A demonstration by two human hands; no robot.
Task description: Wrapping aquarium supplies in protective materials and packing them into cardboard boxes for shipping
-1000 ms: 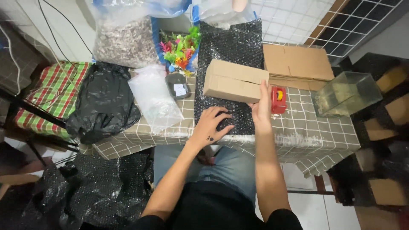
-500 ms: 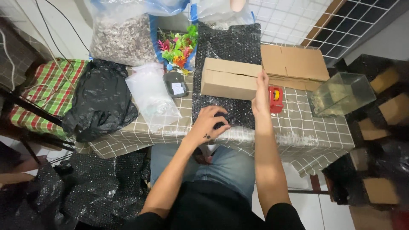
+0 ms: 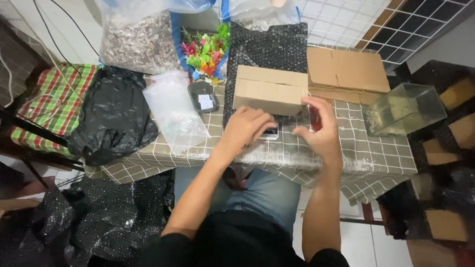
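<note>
White-tiled floor and wall surround a tabletop [image 3: 376,153] under a grid-patterned cloth. Largest on it, black bubble wrap [image 3: 267,49] runs from the far edge to mid-table, bearing a closed cardboard box [image 3: 269,89]; contents unseen. Flattened cardboard [image 3: 346,71] lies toward the far right corner. At the right edge, a small glass tank [image 3: 405,109] holds a thin gravelly layer. A clear bag of gravel [image 3: 138,42] leans at the far left. Near the front edge, the left hand [image 3: 247,129], fingers curled, covers a small white-edged object [image 3: 271,132]; the right hand [image 3: 321,131] hovers half-spread beside it. Wrapping goes best with the object centred and pinned flat.
</note>
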